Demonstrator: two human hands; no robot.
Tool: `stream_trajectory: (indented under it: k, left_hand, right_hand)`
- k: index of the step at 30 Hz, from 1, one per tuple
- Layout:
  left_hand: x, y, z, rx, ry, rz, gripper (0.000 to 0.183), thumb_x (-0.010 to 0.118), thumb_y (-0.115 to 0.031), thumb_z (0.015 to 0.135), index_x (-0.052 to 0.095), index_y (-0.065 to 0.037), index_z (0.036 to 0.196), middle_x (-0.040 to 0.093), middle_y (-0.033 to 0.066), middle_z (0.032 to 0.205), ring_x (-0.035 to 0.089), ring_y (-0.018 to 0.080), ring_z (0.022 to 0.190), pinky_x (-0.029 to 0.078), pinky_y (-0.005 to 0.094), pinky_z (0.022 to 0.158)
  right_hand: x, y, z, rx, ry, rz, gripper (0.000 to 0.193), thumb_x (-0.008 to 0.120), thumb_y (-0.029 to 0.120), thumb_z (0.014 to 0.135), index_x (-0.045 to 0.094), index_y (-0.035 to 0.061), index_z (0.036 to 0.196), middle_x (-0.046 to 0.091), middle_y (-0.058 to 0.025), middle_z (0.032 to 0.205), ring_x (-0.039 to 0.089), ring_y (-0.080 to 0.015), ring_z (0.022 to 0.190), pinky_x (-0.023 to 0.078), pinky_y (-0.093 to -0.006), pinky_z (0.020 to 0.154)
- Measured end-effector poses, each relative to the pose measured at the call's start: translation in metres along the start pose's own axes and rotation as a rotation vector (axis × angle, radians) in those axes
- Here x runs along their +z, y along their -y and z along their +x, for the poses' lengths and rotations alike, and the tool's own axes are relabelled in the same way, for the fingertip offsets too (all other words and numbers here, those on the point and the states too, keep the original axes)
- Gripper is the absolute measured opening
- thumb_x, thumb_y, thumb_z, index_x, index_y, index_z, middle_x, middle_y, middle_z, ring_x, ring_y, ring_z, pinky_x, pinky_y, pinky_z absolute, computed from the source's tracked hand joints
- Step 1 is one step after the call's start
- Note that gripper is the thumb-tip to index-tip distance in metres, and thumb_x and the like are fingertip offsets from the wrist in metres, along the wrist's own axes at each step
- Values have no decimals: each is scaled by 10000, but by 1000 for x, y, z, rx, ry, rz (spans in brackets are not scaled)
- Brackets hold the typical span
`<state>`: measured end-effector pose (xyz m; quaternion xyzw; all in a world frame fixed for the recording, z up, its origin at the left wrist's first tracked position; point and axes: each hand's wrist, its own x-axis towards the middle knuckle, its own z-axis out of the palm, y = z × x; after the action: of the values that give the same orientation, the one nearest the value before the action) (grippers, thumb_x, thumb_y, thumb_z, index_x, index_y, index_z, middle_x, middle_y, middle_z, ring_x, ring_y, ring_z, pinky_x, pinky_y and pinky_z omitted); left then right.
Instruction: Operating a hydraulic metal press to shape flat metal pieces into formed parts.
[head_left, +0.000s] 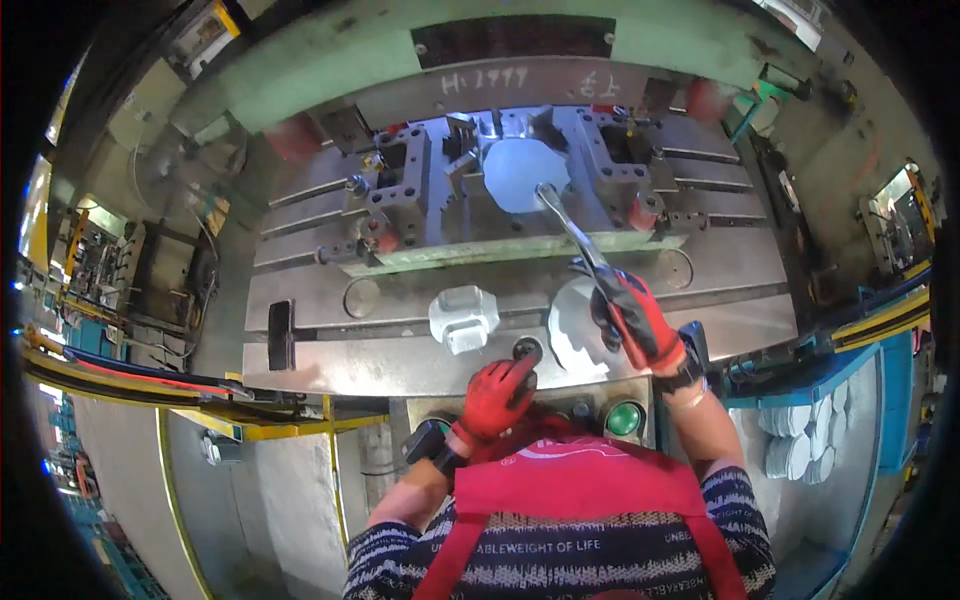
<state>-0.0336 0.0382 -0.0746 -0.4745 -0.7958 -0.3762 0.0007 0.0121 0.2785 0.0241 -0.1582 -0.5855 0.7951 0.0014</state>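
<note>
My right hand (635, 318), in a red and dark glove, is closed round the red handle of a long metal tool (570, 230). The tool's far tip rests on a thin, roughly round sheet-metal blank (522, 172), which lies on the press die (425, 235). Below my right hand, several similar blanks (572, 340) lie on the press table, partly covered by the hand. My left hand (495, 398), gloved in red, has its fingers stretched toward a dark round fitting (527, 348) at the table's front edge. A formed metal part (464, 319) sits just beyond it.
The green press ram (360, 70) spans above the die. Red-capped posts (378, 235) flank it. A dark block (282, 335) lies at the table's left. Green buttons (624, 418) are by my body. Stacked blanks (790, 455) fill part of the blue-framed bin at right; another bin (275, 490) stands left.
</note>
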Motion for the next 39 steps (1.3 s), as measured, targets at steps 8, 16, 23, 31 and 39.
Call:
stream_trajectory:
  k: [8, 16, 23, 31, 39]
  left_hand:
    - [-12, 17, -16, -169, -61, -51, 542, 644, -113, 747, 517, -124, 1274, 610, 122, 924, 586, 295, 839, 478, 386, 735]
    - [-6, 17, -13, -141, -96, -54, 504, 637, -139, 763, 516, -114, 1252, 591, 109, 896, 569, 284, 808, 470, 388, 716]
    - [-7, 12, -10, -210, -9, -96, 530, 650, -129, 733, 524, -101, 1247, 602, 132, 945, 578, 312, 869, 476, 387, 756]
    - [-41, 36, -50, -383, -544, 16, 316, 623, -15, 779, 586, -19, 1093, 622, 152, 1088, 586, 289, 1025, 442, 368, 894]
    - [-41, 112, -206, -1315, -743, -589, 458, 595, -100, 870, 454, -80, 1304, 567, 34, 1190, 557, 124, 975, 435, 260, 800]
  right_hand:
    - [-9, 8, 85, -185, 189, -9, 392, 460, 357, 941, 518, 72, 1204, 465, 21, 726, 416, -55, 516, 337, -207, 418]
    - [-9, 14, 107, -96, 190, 47, 344, 498, 295, 927, 504, 100, 1210, 444, 44, 714, 376, -36, 532, 295, -197, 442]
    - [-16, 7, 113, -150, 118, 49, 270, 517, 347, 916, 559, 112, 1043, 466, 34, 627, 400, -59, 469, 292, -214, 399]
    - [-24, -40, 6, -118, -220, 88, 374, 491, 290, 923, 510, 112, 1251, 440, 50, 606, 403, -46, 479, 318, -199, 410]
    - [-209, -302, -204, -176, -609, 644, 347, 544, 312, 891, 555, 78, 1146, 664, -102, 964, 591, -257, 636, 481, -442, 576]
